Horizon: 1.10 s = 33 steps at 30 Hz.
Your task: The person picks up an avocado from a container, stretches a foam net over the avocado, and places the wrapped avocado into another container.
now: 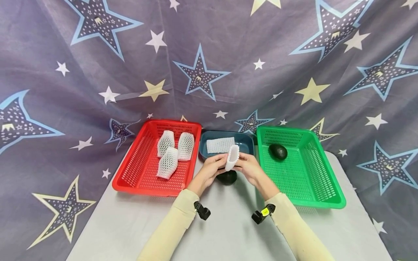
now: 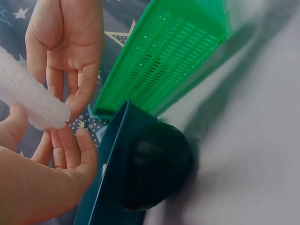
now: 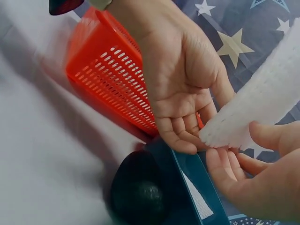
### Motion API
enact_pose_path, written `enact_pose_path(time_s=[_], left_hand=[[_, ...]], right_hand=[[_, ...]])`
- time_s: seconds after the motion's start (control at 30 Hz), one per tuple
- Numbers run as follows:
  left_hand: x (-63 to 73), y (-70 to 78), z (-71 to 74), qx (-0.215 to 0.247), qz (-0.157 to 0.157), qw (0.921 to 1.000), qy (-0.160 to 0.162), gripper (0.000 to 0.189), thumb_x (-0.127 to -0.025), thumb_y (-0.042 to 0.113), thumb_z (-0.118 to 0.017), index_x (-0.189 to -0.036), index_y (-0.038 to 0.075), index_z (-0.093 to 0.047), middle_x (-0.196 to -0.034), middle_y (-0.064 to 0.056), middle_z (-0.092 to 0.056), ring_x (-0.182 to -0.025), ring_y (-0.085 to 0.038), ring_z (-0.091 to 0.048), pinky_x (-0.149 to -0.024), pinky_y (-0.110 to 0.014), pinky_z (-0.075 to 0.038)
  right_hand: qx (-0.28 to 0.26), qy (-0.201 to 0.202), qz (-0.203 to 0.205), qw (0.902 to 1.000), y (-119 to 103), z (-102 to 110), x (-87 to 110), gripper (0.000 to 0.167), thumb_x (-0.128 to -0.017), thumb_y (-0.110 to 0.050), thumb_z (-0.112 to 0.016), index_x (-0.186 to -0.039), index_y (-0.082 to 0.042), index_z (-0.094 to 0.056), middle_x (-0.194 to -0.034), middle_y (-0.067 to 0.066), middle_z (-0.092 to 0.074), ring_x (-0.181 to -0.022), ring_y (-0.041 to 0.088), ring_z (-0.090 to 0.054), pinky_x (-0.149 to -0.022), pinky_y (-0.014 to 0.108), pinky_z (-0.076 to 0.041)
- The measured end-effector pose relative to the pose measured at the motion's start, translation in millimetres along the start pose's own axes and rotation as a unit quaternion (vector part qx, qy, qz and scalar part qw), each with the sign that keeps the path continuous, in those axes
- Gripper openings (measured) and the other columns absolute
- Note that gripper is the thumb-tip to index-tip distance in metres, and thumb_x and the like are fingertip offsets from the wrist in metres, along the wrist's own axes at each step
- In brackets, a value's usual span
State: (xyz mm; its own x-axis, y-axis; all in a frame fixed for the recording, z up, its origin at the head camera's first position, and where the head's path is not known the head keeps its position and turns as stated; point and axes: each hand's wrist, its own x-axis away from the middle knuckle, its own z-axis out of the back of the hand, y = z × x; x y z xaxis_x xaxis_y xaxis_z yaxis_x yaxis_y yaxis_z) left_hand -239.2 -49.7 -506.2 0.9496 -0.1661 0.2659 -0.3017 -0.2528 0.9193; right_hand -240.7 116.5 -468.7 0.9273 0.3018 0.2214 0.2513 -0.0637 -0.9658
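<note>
Both hands hold a white foam net sleeve (image 1: 232,157) above the table, its open end showing in the head view. My left hand (image 1: 209,172) pinches one side; in the left wrist view its thumb lies on the sleeve (image 2: 33,96) with the fingers beneath. On the other side my right hand (image 1: 250,168) does the same, its thumb pressed on the foam (image 3: 262,101) in the right wrist view. Below the hands, a dark avocado (image 1: 227,178) lies on the table against the near side of a blue basin (image 2: 115,145).
At left, a red basket (image 1: 130,177) contains three net-wrapped items (image 1: 168,163). Another flat foam sleeve (image 1: 219,145) lies in the blue basin at the back. The green basket (image 1: 333,195) on the right holds one avocado (image 1: 278,152). A star-patterned cloth (image 1: 228,98) hangs behind the table.
</note>
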Motion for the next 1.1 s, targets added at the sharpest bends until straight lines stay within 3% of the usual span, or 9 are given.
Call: enact_pose_path(time_s=[0.17,0.3,0.5,0.67,0.83,0.93,1.1], left_hand=[[1.7,0.7,0.7,0.000,0.007,1.0000,-0.001,0.038,-0.105,0.011,-0.055,-0.139,-0.006,-0.057,-0.134,-0.018,-0.065,-0.103,-0.013,-0.065,-0.107,-0.043,-0.051],[2.2,1.2,1.6,-0.003,0.009,0.9999,-0.005,0.038,-0.105,0.010,-0.055,-0.138,-0.008,-0.056,-0.125,-0.015,-0.068,-0.100,-0.012,-0.066,-0.108,-0.044,-0.051],[2.3,1.1,3.5,-0.003,0.025,0.9991,-0.035,0.040,-0.106,0.016,-0.055,-0.139,-0.007,-0.055,-0.101,0.001,-0.069,-0.093,-0.009,-0.065,-0.091,-0.031,-0.054],[2.4,0.6,3.5,0.002,0.021,0.9981,-0.057,0.038,-0.107,0.021,-0.054,-0.133,-0.006,-0.058,-0.096,0.005,-0.069,-0.091,-0.009,-0.064,-0.081,-0.027,-0.051],[1.9,-0.4,1.9,0.028,0.000,0.9993,-0.026,0.032,-0.105,0.013,-0.057,-0.128,-0.008,-0.059,-0.098,0.003,-0.068,-0.090,-0.008,-0.065,-0.085,-0.027,-0.053],[2.3,-1.9,1.7,0.029,-0.010,0.9995,-0.003,0.033,-0.103,0.005,-0.054,-0.132,-0.011,-0.057,-0.101,0.001,-0.069,-0.087,-0.007,-0.065,-0.088,-0.029,-0.055],[2.6,-2.9,2.2,0.022,-0.010,0.9997,0.006,0.037,-0.100,-0.002,-0.051,-0.135,-0.012,-0.055,-0.092,0.004,-0.071,-0.080,-0.004,-0.066,-0.086,-0.028,-0.057]], right_hand=[[-0.004,-0.003,-0.008,1.0000,3,1,-1.3,0.049,-0.100,0.004,-0.054,-0.145,0.016,-0.041,-0.109,0.003,-0.068,-0.091,0.005,-0.066,-0.082,0.024,-0.057],[-0.010,-0.002,-0.018,0.9998,5,1,-1.9,0.047,-0.100,0.002,-0.055,-0.144,0.015,-0.043,-0.105,0.000,-0.067,-0.091,0.007,-0.066,-0.083,0.025,-0.057],[-0.022,-0.002,-0.022,0.9995,8,2,-0.7,0.044,-0.101,0.000,-0.055,-0.142,0.013,-0.045,-0.104,-0.002,-0.066,-0.093,0.008,-0.065,-0.086,0.028,-0.056],[-0.043,-0.010,-0.012,0.9990,11,3,0.7,0.043,-0.102,-0.002,-0.052,-0.142,0.012,-0.046,-0.100,-0.007,-0.069,-0.094,0.006,-0.065,-0.087,0.029,-0.055],[-0.094,-0.015,-0.006,0.9954,12,5,1.8,0.021,-0.103,0.000,-0.047,-0.121,0.002,-0.057,-0.090,-0.009,-0.070,-0.085,0.005,-0.065,-0.081,0.024,-0.054],[-0.124,-0.015,-0.006,0.9921,12,6,2.1,0.013,-0.104,0.000,-0.045,-0.105,-0.007,-0.056,-0.086,-0.008,-0.070,-0.082,0.006,-0.066,-0.081,0.023,-0.054],[-0.125,-0.023,-0.008,0.9919,13,10,0.7,0.014,-0.106,-0.004,-0.046,-0.116,-0.002,-0.056,-0.091,-0.007,-0.070,-0.085,0.005,-0.068,-0.085,0.023,-0.054]])
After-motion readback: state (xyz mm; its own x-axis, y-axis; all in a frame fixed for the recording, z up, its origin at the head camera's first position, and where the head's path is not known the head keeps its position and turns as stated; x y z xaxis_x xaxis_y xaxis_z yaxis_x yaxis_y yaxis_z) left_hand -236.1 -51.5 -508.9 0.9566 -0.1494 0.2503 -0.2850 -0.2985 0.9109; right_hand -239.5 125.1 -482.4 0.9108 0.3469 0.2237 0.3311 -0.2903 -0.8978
